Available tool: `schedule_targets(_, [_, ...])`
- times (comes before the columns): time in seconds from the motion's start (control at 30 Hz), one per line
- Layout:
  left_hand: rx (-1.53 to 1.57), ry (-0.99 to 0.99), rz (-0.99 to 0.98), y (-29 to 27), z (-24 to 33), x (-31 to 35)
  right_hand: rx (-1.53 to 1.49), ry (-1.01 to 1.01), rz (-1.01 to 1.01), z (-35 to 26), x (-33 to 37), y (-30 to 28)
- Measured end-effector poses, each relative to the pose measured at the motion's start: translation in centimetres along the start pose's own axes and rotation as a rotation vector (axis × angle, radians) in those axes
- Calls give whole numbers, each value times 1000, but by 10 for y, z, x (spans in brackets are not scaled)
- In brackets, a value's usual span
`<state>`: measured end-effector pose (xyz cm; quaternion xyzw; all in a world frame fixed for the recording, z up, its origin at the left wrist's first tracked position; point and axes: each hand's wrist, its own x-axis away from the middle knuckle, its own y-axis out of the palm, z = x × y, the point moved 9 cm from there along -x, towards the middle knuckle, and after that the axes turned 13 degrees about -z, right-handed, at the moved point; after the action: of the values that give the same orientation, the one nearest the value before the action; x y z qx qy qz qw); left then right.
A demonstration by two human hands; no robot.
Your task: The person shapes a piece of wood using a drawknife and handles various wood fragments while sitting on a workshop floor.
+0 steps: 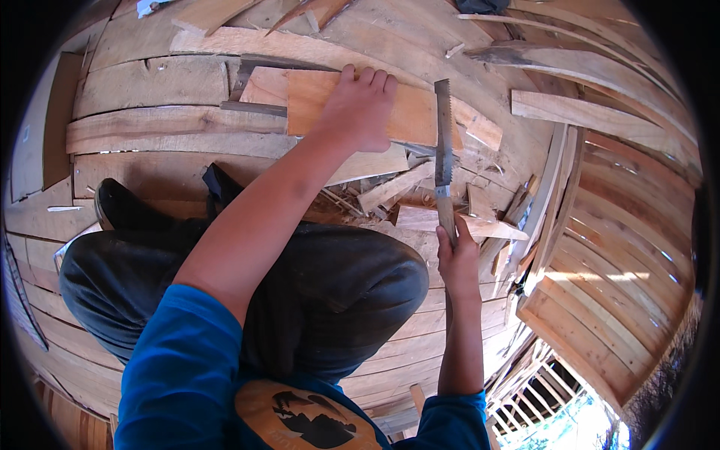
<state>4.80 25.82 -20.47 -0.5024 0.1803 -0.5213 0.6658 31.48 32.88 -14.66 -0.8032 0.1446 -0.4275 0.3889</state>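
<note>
Blue shirt (180,352) is showing behind both hands; right hand (459,259) is closing round saw (444,154), left hand (360,111) half-curling, clamping board (412,112).

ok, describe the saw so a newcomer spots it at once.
On the plank floor, just beyond the dark trousers, find the flat board under the left hand. Near its right end, the right hand grips the saw by its handle, blade pointing forward. Its long grey toothed blade stands out from the pale wood.
</note>
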Motion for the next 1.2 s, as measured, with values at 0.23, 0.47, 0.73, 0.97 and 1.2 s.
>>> schedule_targets(0.23, [-9,-10,8,-2,-2,-1,151,-113,103,-23,-6,-7])
schedule_targets(0.47, [-68,-48,-29,-1,-6,-5,200,4,135,-36,-16,-8])
schedule_targets(0.73, [-78,-40,70,-2,-6,-6,208,-170,163,-33,-35,-11])
schedule_targets(0.97, [-31,-124,-128,0,-8,-8,231,-80,76,-28,-18,-12])
schedule_targets(1.2, [-91,-114,-111,-2,-8,-7,138,18,33,12,60,7])
